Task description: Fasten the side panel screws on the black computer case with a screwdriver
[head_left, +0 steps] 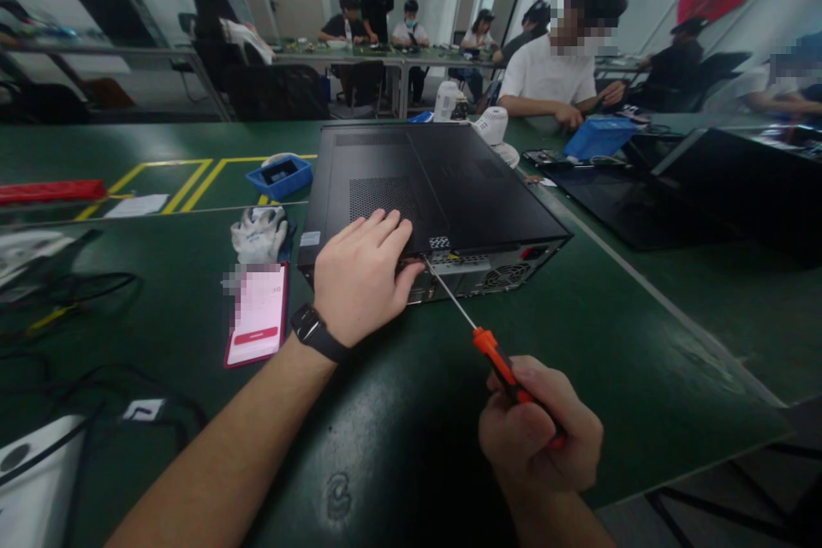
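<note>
A black computer case [462, 180] lies flat on the green table, its rear panel with a round fan grille facing me. My left hand [363, 274] rests on the case's top near the rear edge, fingers stretched out and thumb at the edge; a dark watch is on the wrist. My right hand [543, 428] is wrapped round the handle of an orange and black screwdriver [489, 344]. The screwdriver's shaft points up and left, its tip at the case's rear edge beside my left thumb. The exact contact at the tip is too small to tell.
Left of the case are a lit phone [260, 317], gloves [259, 233] and a blue tray [281, 178]. Cables [96, 282] lie farther left. A blue box [600, 138] and dark panels [610, 197] are at the right. Across the table sits a person [552, 73] in white.
</note>
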Tool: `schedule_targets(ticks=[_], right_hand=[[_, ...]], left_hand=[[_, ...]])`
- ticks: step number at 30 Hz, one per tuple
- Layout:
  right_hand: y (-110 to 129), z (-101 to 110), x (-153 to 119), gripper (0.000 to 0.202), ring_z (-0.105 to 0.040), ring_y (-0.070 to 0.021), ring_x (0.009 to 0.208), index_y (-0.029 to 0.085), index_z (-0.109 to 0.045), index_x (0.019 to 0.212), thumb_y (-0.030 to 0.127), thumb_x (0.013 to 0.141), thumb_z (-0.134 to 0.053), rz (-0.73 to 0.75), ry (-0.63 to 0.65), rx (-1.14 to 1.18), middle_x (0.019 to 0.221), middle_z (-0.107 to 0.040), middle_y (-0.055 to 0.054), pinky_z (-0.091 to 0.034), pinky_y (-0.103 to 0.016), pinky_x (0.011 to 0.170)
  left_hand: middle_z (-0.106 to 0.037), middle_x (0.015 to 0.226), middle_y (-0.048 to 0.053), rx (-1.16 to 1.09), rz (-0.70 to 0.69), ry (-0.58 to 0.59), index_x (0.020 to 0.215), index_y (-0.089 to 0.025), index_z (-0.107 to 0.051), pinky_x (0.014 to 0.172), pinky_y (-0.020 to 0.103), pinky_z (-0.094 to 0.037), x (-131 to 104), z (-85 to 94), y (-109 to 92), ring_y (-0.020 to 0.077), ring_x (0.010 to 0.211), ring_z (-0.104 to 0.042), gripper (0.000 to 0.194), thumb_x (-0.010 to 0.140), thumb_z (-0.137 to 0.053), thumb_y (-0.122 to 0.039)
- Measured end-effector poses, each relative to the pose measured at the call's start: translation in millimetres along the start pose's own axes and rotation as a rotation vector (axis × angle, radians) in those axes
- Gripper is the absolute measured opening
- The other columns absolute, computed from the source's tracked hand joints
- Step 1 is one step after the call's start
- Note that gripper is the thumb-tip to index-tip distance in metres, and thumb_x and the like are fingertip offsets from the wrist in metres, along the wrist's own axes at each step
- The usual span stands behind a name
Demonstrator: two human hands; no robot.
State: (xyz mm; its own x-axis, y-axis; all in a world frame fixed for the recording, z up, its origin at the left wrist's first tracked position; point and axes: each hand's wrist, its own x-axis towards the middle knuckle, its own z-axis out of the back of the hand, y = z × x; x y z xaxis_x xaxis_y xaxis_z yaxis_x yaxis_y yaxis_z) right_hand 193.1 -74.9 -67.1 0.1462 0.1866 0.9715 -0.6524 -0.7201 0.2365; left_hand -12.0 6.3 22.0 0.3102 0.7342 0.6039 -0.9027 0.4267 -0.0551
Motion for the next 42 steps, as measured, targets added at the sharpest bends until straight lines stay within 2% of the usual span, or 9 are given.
schedule_targets(ticks=[4,10,13,17,21,26,30,34,42], right_hand=[[3.1,-10.0,3.2,0.029,-0.07,-0.0187,0.069,0.014,-0.069,0.123,0.027,0.103,-0.052,-0.014,-0.122,0.047,0.091,-0.072,-0.006,-0.062,-0.035,0.051],[6.4,-0.7,8.2,0.035,-0.071,-0.0204,0.082,0.014,-0.066,0.13,0.016,0.096,-0.059,-0.065,0.029,0.133,0.101,-0.072,-0.008,-0.065,-0.037,0.061],[1.5,3.2,1.7,0.036,-0.073,-0.0189,0.078,0.011,-0.065,0.132,0.013,0.096,-0.061,-0.031,0.007,0.078,0.1,-0.073,-0.008,-0.064,-0.035,0.061],[0.8,-0.5,-1.3,0.032,-0.073,-0.0198,0.077,0.01,-0.067,0.13,0.022,0.101,-0.06,-0.032,-0.029,0.059,0.101,-0.073,-0.009,-0.063,-0.036,0.06],[7.2,-3.8,7.2,0.034,-0.069,-0.0209,0.08,0.014,-0.066,0.131,0.023,0.099,-0.058,-0.077,0.001,0.172,0.102,-0.071,-0.009,-0.063,-0.039,0.06],[5.6,5.0,4.6,0.04,-0.072,-0.0203,0.079,0.016,-0.065,0.133,0.015,0.094,-0.064,-0.074,0.044,0.091,0.102,-0.072,-0.007,-0.064,-0.038,0.06],[1.6,11.2,-4.7,0.033,-0.074,-0.0206,0.076,0.015,-0.066,0.129,0.021,0.096,-0.067,-0.08,0.062,0.035,0.097,-0.073,-0.006,-0.066,-0.039,0.062],[3.6,5.0,-2.0,0.03,-0.073,-0.0204,0.077,0.015,-0.065,0.128,0.024,0.099,-0.062,-0.08,0.042,0.077,0.101,-0.073,-0.008,-0.067,-0.04,0.062],[0.3,4.5,-0.1,0.031,-0.072,-0.0192,0.076,0.015,-0.064,0.13,0.023,0.1,-0.062,-0.038,0.048,0.058,0.098,-0.073,-0.007,-0.065,-0.037,0.059]], left_hand=[[-0.069,0.148,0.015,0.0,-0.001,0.001,0.138,-0.011,-0.068,0.12,0.052,-0.051,0.1,0.3,-0.2,0.0348,0.14,-0.064,0.046,0.098,-0.068,-0.034],[-0.069,0.148,0.015,0.003,-0.002,-0.001,0.138,-0.012,-0.069,0.119,0.051,-0.051,0.0,-0.2,0.1,0.0349,0.14,-0.064,0.045,0.099,-0.067,-0.034],[-0.069,0.148,0.015,0.005,-0.006,-0.006,0.137,-0.011,-0.069,0.119,0.052,-0.052,-0.1,-1.2,0.4,0.0352,0.14,-0.064,0.045,0.098,-0.067,-0.034],[-0.07,0.147,0.016,0.005,-0.018,-0.024,0.137,-0.011,-0.069,0.118,0.052,-0.053,-0.3,-2.8,1.5,0.0359,0.138,-0.065,0.046,0.097,-0.069,-0.035],[-0.07,0.146,0.018,0.0,-0.028,-0.042,0.136,-0.011,-0.069,0.117,0.053,-0.054,-0.6,-3.8,2.7,0.0362,0.137,-0.066,0.046,0.097,-0.069,-0.034],[-0.071,0.145,0.017,-0.002,-0.034,-0.053,0.135,-0.011,-0.07,0.116,0.054,-0.055,-0.9,-4.8,3.3,0.0366,0.136,-0.067,0.046,0.096,-0.071,-0.034],[-0.072,0.144,0.017,-0.002,-0.043,-0.07,0.134,-0.011,-0.07,0.115,0.054,-0.056,-1.0,-6.2,4.3,0.037,0.135,-0.068,0.046,0.095,-0.072,-0.034],[-0.073,0.141,0.016,-0.01,-0.064,-0.1,0.134,-0.013,-0.071,0.113,0.054,-0.057,-0.9,-7.2,6.7,0.0368,0.133,-0.069,0.046,0.094,-0.076,-0.035],[-0.081,0.129,0.006,-0.125,-0.153,-0.201,0.119,-0.021,-0.077,0.102,0.049,-0.063,-0.4,-10.1,12.6,0.0297,0.126,-0.075,0.025,0.095,-0.077,-0.029]])
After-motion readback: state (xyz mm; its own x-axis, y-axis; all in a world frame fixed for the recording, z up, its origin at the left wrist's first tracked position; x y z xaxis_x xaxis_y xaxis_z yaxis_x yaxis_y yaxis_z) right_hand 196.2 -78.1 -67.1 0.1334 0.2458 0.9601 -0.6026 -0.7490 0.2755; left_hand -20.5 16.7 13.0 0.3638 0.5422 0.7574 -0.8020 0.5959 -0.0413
